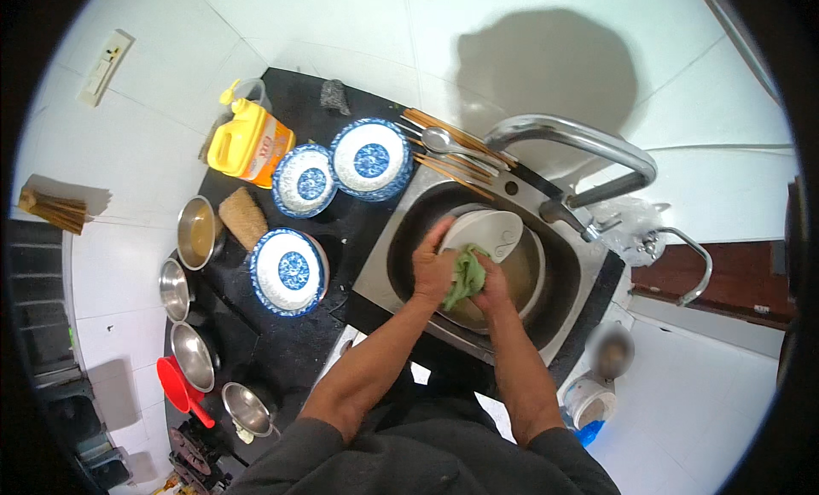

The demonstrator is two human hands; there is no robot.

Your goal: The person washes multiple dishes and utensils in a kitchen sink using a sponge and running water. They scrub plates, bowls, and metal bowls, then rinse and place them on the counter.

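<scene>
Over the stainless steel sink, my left hand grips a white bowl by its rim, thumb and fingers on its left side. The bowl is tilted and has a thin scroll pattern on its outer face. My right hand holds a bunched green cloth against the bowl's near edge. Below both hands, a large round basin with cloudy water sits in the sink. The forearms and hands hide part of the basin.
A curved chrome faucet arches over the sink's far right. Chopsticks and a metal ladle lie behind it. Blue-and-white bowls, a yellow detergent jug, a brown scrubber, steel bowls and a red dipper stand left.
</scene>
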